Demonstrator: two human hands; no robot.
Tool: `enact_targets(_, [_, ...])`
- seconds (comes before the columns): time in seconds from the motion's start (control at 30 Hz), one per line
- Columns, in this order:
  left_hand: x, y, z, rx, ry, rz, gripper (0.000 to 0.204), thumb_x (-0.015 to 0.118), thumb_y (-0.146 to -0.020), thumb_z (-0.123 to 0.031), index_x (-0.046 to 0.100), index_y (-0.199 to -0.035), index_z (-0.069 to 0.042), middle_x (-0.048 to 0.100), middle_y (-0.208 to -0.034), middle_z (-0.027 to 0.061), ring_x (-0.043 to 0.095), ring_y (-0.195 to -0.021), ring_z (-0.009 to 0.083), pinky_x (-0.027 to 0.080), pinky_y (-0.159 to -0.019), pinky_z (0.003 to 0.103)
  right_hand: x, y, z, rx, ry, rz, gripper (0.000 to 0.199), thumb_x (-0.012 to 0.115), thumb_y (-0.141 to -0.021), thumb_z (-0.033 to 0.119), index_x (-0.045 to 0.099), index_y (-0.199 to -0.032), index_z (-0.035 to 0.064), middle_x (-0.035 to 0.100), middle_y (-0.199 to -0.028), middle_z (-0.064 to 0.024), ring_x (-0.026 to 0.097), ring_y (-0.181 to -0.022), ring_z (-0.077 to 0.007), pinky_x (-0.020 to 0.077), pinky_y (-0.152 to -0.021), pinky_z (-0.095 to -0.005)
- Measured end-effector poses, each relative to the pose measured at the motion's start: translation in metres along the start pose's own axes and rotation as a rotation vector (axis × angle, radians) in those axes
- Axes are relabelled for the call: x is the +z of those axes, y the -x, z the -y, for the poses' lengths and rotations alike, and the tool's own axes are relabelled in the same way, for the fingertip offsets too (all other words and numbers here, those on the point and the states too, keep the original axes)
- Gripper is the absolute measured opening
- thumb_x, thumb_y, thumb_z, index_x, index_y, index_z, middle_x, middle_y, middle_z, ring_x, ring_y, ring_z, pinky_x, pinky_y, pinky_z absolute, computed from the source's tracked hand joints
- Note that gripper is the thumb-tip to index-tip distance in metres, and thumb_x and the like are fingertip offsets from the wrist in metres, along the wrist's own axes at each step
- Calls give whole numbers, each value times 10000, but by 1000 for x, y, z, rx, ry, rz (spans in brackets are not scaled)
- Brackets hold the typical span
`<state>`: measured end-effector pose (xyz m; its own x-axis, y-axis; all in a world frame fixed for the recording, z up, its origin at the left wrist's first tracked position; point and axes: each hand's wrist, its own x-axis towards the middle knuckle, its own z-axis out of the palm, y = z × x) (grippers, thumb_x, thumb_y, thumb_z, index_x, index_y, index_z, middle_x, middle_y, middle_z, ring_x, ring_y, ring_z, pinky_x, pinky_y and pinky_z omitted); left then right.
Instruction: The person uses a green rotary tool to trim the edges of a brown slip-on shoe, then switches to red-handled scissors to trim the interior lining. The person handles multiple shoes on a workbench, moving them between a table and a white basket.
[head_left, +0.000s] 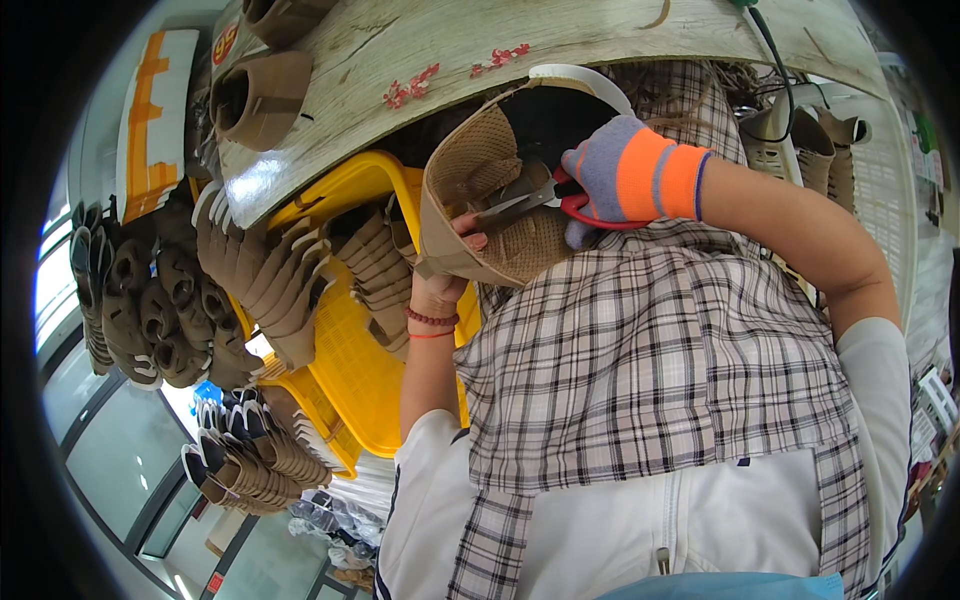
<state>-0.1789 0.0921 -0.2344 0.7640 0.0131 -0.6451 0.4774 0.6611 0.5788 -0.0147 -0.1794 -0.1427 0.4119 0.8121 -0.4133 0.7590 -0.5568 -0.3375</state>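
Note:
My left hand (438, 288) is closed on a tan mesh shoe upper (448, 195) with a white edge, held above my lap at the table's front edge. Some of its fingertips show at the upper's inner side; the palm is mostly hidden behind the material. My right hand (630, 172), in a grey and orange knit glove, grips red-handled scissors (525, 203). Their metal blades point left into the hollow of the upper, close to my left fingertips. Whether the blades touch the material I cannot tell.
A wooden table (370, 60) spans the far side, with more tan uppers (262, 100) at its left. Yellow baskets (350, 370) hold stacked uppers (375, 265) on my left. Several brown uppers (165, 300) hang in bunches farther left. A dark cable (785, 75) runs down at the right.

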Motion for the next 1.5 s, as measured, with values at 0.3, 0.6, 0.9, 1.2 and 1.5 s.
enact_targets(0.3, [8,0,-3,-29,-100,-17,327,733,-723,82,664,-1025,-21,652,-990,47,614,-905,174,534,-781,311,-11,2,3,36,21,133,385,619,-790,413,676,-915,54,673,-747,-146,668,-724,-316,524,-642,-391])
enact_targets(0.6, [24,-20,-3,512,-205,-27,223,633,-893,-94,580,-1108,-63,594,-1031,35,574,-919,141,501,-754,276,-4,-17,-62,14,-580,557,550,524,-872,532,692,-775,17,609,-644,-101,598,-551,-213,474,-511,-341])
enact_targets(0.9, [32,-33,-19,511,-154,88,180,523,-949,-112,550,-1108,-34,602,-1007,54,591,-880,169,499,-704,265,-43,-41,-36,17,-635,753,764,364,-884,694,676,-829,0,600,-615,-90,620,-530,-194,514,-512,-298])
enact_targets(1.2, [16,-37,-22,580,-551,-36,238,567,-922,-171,566,-1117,-33,618,-1031,61,588,-901,148,497,-740,282,-42,-50,-34,35,-673,727,788,448,-788,773,664,-753,16,568,-631,-79,556,-497,-192,509,-479,-320])
enact_targets(1.5, [28,-41,-27,547,-518,-4,451,646,-885,-201,476,-1270,-40,545,-1208,84,519,-1087,227,450,-900,386,-26,-30,-20,117,-582,500,737,525,-779,734,653,-685,14,549,-529,-37,565,-466,-155,484,-465,-265])
